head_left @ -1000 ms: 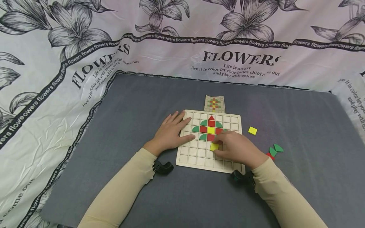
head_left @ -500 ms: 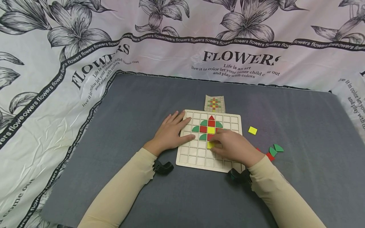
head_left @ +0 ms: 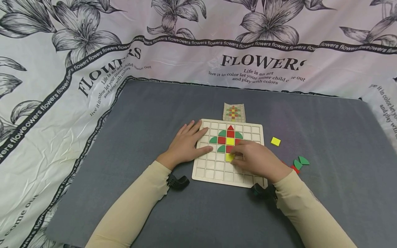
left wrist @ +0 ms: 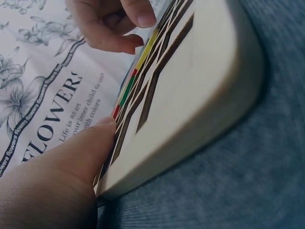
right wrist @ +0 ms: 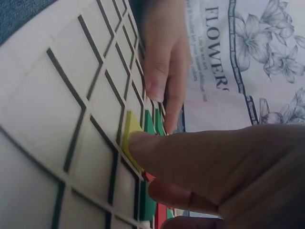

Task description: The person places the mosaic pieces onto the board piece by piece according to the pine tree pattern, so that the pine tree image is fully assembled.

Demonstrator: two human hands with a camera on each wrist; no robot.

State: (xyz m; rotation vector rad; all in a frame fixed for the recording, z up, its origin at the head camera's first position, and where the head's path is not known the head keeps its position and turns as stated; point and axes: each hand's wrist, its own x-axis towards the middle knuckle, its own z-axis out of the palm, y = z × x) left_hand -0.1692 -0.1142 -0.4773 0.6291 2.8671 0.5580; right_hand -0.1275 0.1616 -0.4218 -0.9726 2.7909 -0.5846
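Note:
My left hand (head_left: pixel 183 144) rests with spread fingers on the left side of a wooden grid board (head_left: pixel 204 173), its thumb lying across the edge squares. My right hand (head_left: pixel 260 159), fingers curled, has thumb and fingertips at a yellow square tile (head_left: pixel 228 157), which lies in the cell below a red square. The right wrist view has the thumb right on this yellow tile (right wrist: pixel 130 125). Above it on the board, a red triangle (head_left: pixel 230 127), red squares, a yellow square (head_left: pixel 230 141) and green quarter-round tiles (head_left: pixel 221 133) form a tree-like pattern. The right hand hides some cells.
A small pattern card (head_left: pixel 227 109) with a coloured tree design lies just beyond the board. On the grey table to the right are a loose yellow square (head_left: pixel 275 141), green quarter-rounds (head_left: pixel 304 160) and red pieces (head_left: pixel 295 169). Flower-printed cloth (head_left: pixel 186 58) surrounds the tabletop.
The yellow tile has moved left from a skewed position into line with its cell. My right hand went left with it, then slightly back right. The left hand stays still.

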